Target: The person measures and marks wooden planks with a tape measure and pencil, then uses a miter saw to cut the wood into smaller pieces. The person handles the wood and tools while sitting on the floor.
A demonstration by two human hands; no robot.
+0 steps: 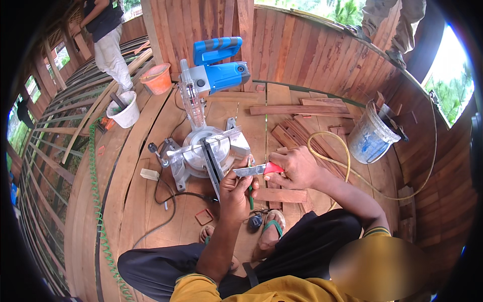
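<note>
In the head view my right hand (297,166) grips a red-handled utility knife (272,169), its flat metal blade pointing left across my left hand (235,194). My left fingers are closed on a thin green object (250,200), possibly a pencil, held upright under the blade; whether blade and object touch is hard to tell. Just beyond my hands stands a blue and silver miter saw (221,75), its base on the wooden floor (133,206). A short reddish board (282,196) lies below my hands.
A white bucket (123,113), orange bucket (157,83) and paint-stained bucket (367,141) surround the work area. Several loose boards (297,109), a yellow hose (346,178), a green coiled hose (100,226) and cables (166,216) lie about. Two other people (108,50) (387,22) stand behind.
</note>
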